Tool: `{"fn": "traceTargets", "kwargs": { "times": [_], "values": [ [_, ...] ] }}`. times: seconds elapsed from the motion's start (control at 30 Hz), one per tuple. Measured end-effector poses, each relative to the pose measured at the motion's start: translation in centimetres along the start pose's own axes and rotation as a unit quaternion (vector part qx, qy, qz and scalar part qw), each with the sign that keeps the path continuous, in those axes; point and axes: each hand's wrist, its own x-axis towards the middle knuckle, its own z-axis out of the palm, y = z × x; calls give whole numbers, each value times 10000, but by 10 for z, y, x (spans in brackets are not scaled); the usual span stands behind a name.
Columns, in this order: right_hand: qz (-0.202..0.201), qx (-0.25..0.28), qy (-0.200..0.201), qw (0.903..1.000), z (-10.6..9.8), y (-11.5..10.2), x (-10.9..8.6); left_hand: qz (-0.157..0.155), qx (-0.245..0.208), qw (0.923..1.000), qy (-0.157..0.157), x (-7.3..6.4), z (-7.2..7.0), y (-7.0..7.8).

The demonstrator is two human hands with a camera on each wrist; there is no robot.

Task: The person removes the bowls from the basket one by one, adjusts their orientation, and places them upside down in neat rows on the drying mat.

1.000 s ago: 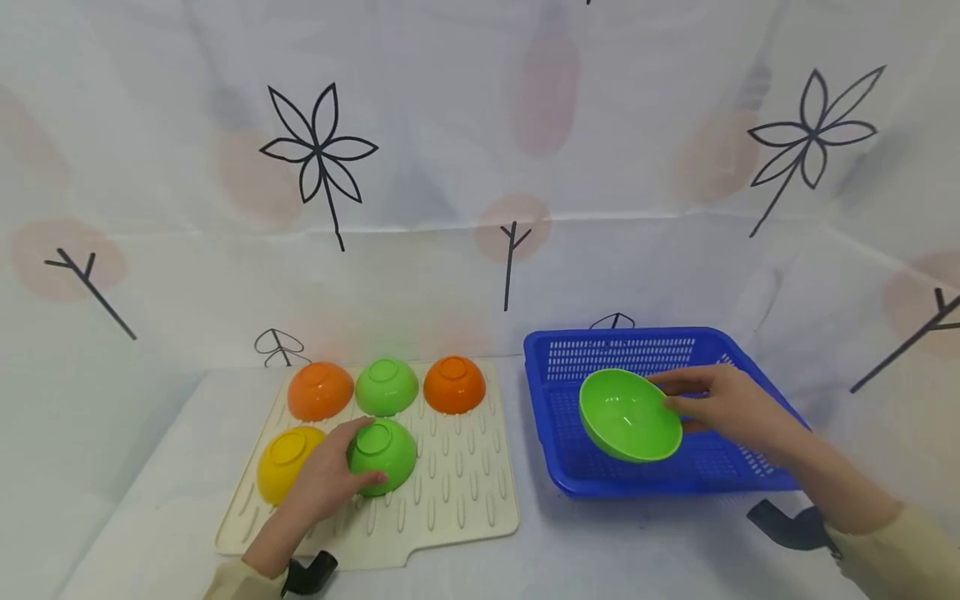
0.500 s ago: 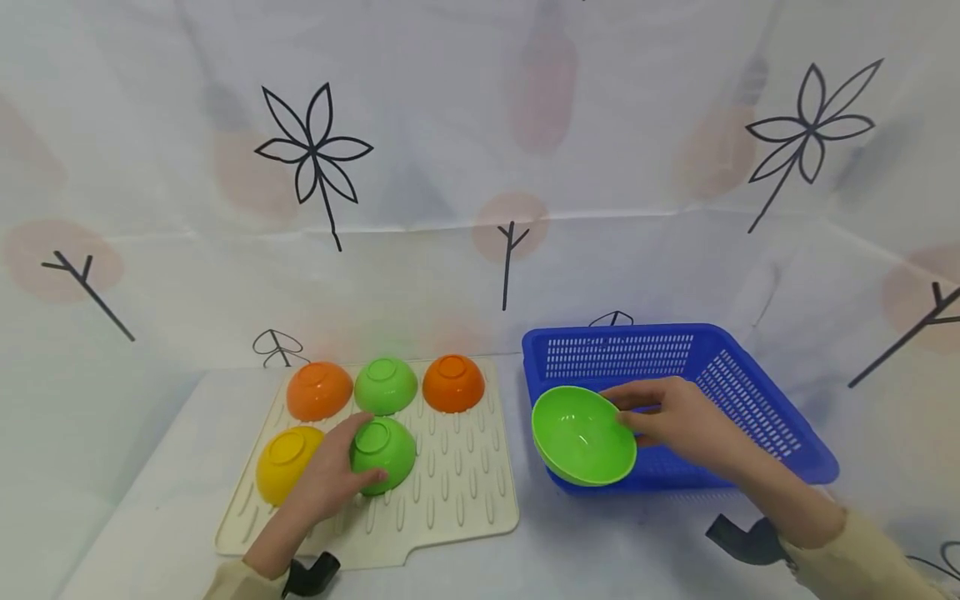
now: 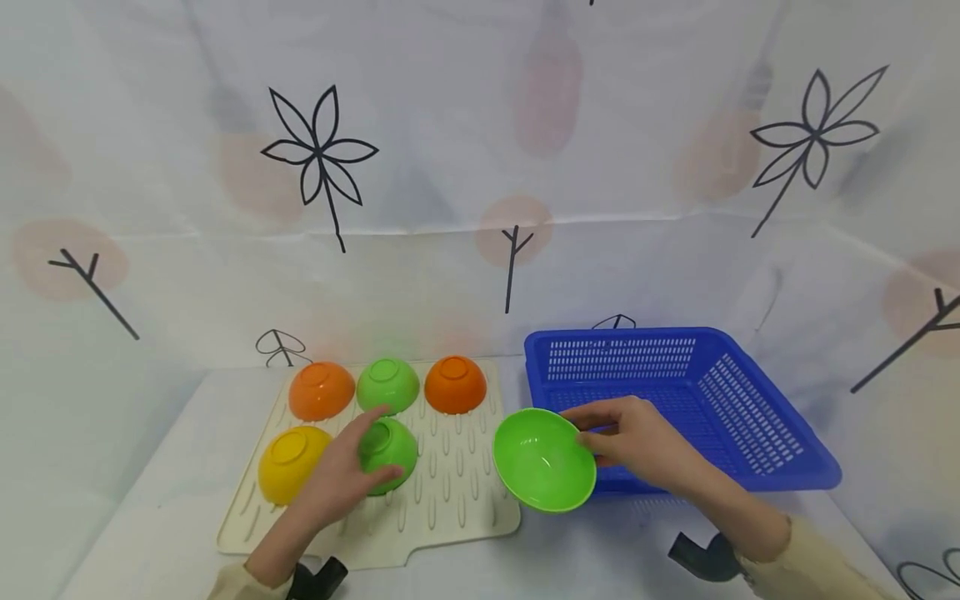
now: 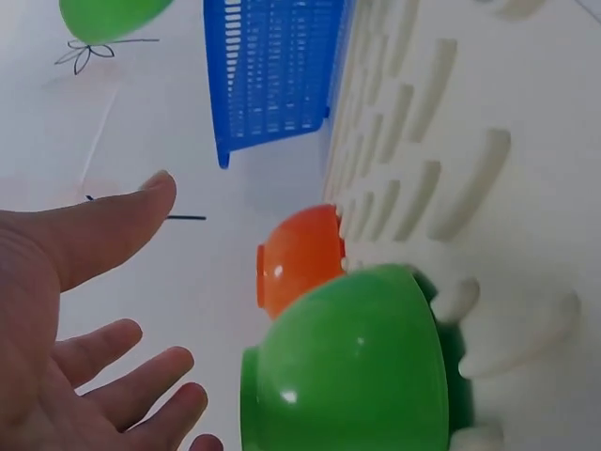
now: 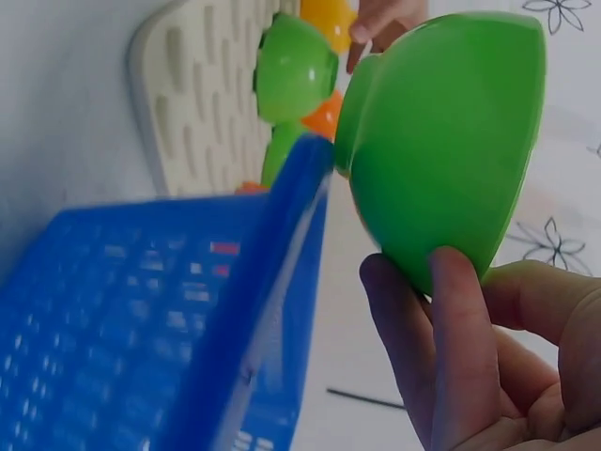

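My right hand (image 3: 637,437) pinches a green bowl (image 3: 543,460) by its rim, with the bowl's inside turned toward the head camera. In the right wrist view, thumb and fingers clasp the wall of this bowl (image 5: 441,141). My left hand (image 3: 341,475) hovers at a second green bowl (image 3: 390,457), which lies upside down on the cream drying mat (image 3: 457,500). Its fingers are spread and stand apart from that bowl (image 4: 352,366) in the left wrist view. Left of this hand is an upturned yellow bowl (image 3: 288,462).
Along the mat's back row sit upturned bowls: an orange one (image 3: 321,392), a green one (image 3: 387,385) and a darker orange one (image 3: 455,385). A blue plastic basket (image 3: 780,417) stands to the right of the mat, its near rim beside my right hand.
My right hand has carried its green bowl leftward and nearer, from over the basket to the mat's right edge. The left hand has loosened from the green bowl on the mat.
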Motion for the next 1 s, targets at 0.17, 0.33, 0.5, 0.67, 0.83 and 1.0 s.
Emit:
{"fn": "traceTargets", "kwargs": {
  "times": [0.17, 0.33, 0.5, 0.67, 0.83, 1.0],
  "values": [
    [-140, 195, -146, 9996, 14, -2, 6, 136, -265, 9995, -62, -3, 3, 11],
    [-156, 319, -130, 9993, 29, -3, 13, 290, -724, 9966, -268, -6, 8, 20],
    [-175, 375, -57, 9991, 44, -3, 21, 789, -1234, 9877, -543, -6, 14, 25],
    [-246, 498, 51, 9984, 56, -3, 31, 1199, -1683, 9757, -731, -6, 19, 27],
    [-302, 579, 298, 9974, 69, -2, 39, 1195, -1971, 9688, -915, -6, 24, 29],
    [-305, 633, 642, 9955, 78, -3, 43, 1036, -2151, 9648, -1100, -7, 27, 32]
  ]
}}
